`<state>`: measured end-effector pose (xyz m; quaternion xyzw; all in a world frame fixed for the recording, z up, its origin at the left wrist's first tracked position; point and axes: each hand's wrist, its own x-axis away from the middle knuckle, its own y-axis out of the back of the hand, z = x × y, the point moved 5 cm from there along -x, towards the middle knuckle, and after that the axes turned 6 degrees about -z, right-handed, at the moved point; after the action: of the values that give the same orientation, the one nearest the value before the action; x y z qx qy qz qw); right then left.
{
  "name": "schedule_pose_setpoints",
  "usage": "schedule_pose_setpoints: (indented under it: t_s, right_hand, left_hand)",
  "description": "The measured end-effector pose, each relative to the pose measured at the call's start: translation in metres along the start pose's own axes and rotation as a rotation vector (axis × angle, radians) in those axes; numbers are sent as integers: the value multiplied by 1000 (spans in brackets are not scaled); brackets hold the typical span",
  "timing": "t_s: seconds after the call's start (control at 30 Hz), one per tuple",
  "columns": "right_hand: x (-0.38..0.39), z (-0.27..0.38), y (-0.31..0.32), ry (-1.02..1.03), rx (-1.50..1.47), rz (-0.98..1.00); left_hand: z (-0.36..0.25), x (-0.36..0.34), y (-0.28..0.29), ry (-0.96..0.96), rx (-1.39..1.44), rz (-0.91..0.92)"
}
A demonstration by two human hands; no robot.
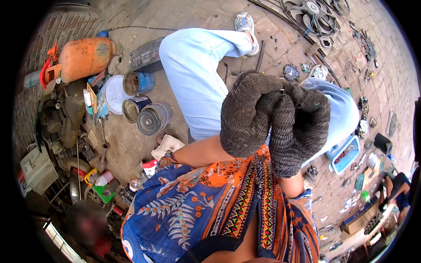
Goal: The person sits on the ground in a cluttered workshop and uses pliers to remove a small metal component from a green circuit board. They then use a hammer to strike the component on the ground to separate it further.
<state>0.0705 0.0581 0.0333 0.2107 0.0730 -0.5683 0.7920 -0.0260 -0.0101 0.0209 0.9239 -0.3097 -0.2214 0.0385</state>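
Head view, left hand [244, 116] against right hand [290, 139], grubby gloves [287, 161], fingers [263, 82] curled, can't tell from here if pinching anything

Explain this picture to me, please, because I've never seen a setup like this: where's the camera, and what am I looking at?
These are a person's own hands, not a machine. The single picture comes from a wide fisheye camera worn on the head, looking down, so straight edges bend near the rim.

The left hand and right hand, in dark knit gloves, meet above the lap. If they hold anything, I can't make it out.

On the ground to the left are an orange gas cylinder and several cans. To the right is a blue basin, and a fan is at the upper right.
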Motion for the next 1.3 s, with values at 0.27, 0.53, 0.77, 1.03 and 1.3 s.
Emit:
schedule_pose_setpoints:
  t_s: [0.27,0.53,0.77,1.03,1.3]
  right_hand:
    - [8,-9,-1,-474,-429,-102]
    - [4,-15,-4,-358,-381,-128]
    - [2,-14,3,-324,-331,-107]
    - [-2,-4,4,-22,-95,-65]
    - [-3,-11,3,-281,-241,-127]
  left_hand:
    - [14,-10,-1,470,276,179]
    - [19,-5,0,669,415,139]
    - [9,-9,-1,377,191,138]
    - [2,-6,1,312,156,104]
    - [-8,-4,5,-30,66,-2]
